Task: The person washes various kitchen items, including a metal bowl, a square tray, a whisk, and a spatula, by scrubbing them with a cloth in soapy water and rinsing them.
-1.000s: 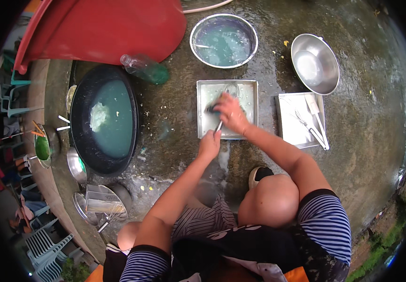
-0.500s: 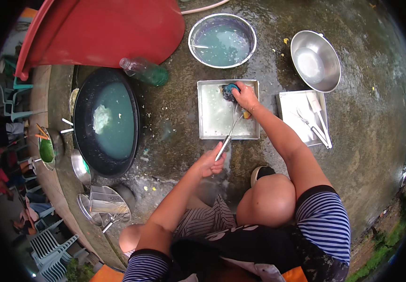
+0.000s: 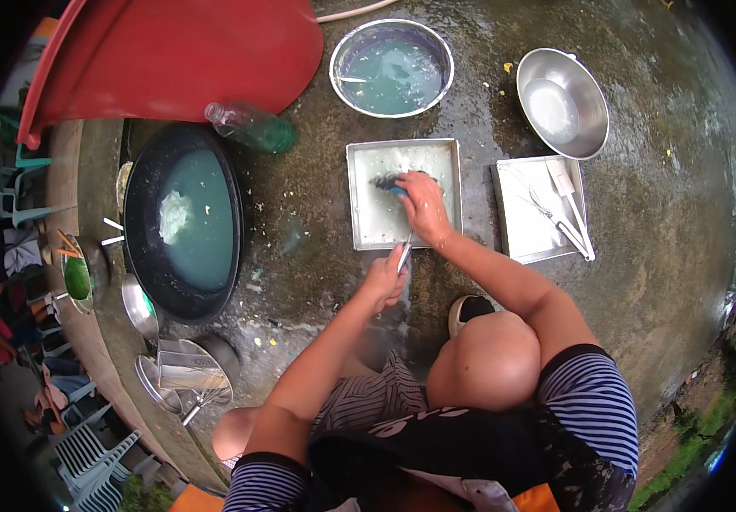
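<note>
Both hands meet at the square silver metal pan (image 3: pixel 366 229). The left hand (image 3: pixel 382 278) is closed around a slim silver metal utensil handle (image 3: pixel 404 257) at the pan's near edge; the utensil's far end is hidden beneath the other hand. The right hand (image 3: pixel 423 205) curls its fingers over a dark scrubber with a blue part (image 3: pixel 384 182) inside the pan, which holds cloudy, whitish liquid with floating bits.

Beyond it stands a round metal basin (image 3: pixel 452 75) of murky blue-grey water, a pale stick-like piece in it. Left of the pan, a large black oval tub (image 3: pixel 148 205) holds blue-green water and a pale, lumpy clump (image 3: pixel 175 218). On the right, a second square metal pan (image 3: pixel 521 239) carries a wire whisk (image 3: pixel 567 230) and a white spatula (image 3: pixel 562 177); a silver metal bowl (image 3: pixel 588 111) is just beyond.

Both forearms reach forward and inward — the left rising from lower left, the right angled in from lower right, its wrist bent over the pan.
</note>
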`<action>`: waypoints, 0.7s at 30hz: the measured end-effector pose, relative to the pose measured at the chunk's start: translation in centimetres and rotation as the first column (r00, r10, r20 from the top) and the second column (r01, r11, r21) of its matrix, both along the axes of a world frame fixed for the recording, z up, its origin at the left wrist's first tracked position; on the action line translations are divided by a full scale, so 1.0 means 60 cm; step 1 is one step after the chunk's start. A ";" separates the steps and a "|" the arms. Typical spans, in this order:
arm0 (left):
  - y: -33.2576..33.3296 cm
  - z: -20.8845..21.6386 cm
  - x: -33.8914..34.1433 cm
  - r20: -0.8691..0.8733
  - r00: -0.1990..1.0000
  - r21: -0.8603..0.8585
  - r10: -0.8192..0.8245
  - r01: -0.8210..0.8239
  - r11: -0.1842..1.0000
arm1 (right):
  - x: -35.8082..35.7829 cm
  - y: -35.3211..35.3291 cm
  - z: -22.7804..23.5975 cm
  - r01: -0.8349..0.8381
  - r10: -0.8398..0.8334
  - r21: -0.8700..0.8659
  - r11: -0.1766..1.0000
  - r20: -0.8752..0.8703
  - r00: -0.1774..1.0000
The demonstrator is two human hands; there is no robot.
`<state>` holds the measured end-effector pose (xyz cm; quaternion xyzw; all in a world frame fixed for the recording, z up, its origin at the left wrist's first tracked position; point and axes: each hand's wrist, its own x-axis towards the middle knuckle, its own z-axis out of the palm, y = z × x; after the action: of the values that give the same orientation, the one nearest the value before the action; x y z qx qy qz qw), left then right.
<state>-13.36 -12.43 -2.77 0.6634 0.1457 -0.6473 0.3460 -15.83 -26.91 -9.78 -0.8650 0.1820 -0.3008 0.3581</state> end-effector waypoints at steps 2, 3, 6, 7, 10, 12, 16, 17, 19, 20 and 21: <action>-0.005 0.010 0.005 -0.109 0.989 -0.038 0.097 -0.101 0.994 | -0.011 0.020 0.017 -0.051 0.051 0.028 0.998 -0.015 0.999; -0.003 0.014 0.008 -0.217 0.965 -0.057 0.146 -0.162 0.985 | -0.010 0.026 0.024 -0.100 0.101 0.059 0.993 -0.027 0.994; -0.002 0.023 0.015 -0.412 0.897 -0.104 0.162 -0.223 0.969 | 0.001 -0.031 0.014 -0.142 0.156 0.128 0.981 -0.103 0.982; 0.002 0.023 0.020 -0.500 0.856 -0.134 0.135 -0.230 0.964 | 0.008 -0.056 -0.001 -0.161 0.190 0.154 0.975 -0.201 0.961; 0.028 0.005 0.028 -0.699 0.707 -0.177 0.110 -0.320 0.931 | 0.036 -0.109 -0.041 -0.010 0.096 0.242 0.970 -0.343 0.934; 0.024 0.011 0.024 -0.388 0.921 -0.213 0.033 -0.124 0.969 | 0.048 -0.112 -0.038 -0.027 0.060 0.084 0.996 -0.414 0.908; 0.028 0.002 0.026 0.277 0.958 -0.185 -0.074 0.128 0.974 | 0.051 -0.109 -0.035 0.069 -0.031 0.123 0.990 -0.292 0.956; 0.045 -0.009 0.033 0.275 0.959 -0.176 -0.064 0.116 0.978 | 0.050 -0.103 -0.022 0.079 -0.081 -0.017 0.997 -0.228 0.970; 0.062 -0.022 0.056 0.260 0.965 -0.167 -0.024 0.069 0.983 | 0.040 -0.096 -0.014 0.103 -0.129 -0.164 0.981 -0.158 0.979; 0.064 -0.024 0.056 0.220 0.975 -0.155 0.038 -0.003 0.988 | 0.030 -0.096 -0.018 0.088 -0.120 -0.128 0.988 -0.265 0.957; 0.063 -0.027 0.058 0.219 0.975 -0.162 0.035 0.001 0.987 | 0.025 -0.097 -0.022 0.077 -0.105 -0.090 0.993 -0.368 0.924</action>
<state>-9.89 -8.66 -4.39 0.6997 0.0590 -0.5763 0.4181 -14.32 -32.72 -11.11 -0.9096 0.2754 -0.1541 0.2703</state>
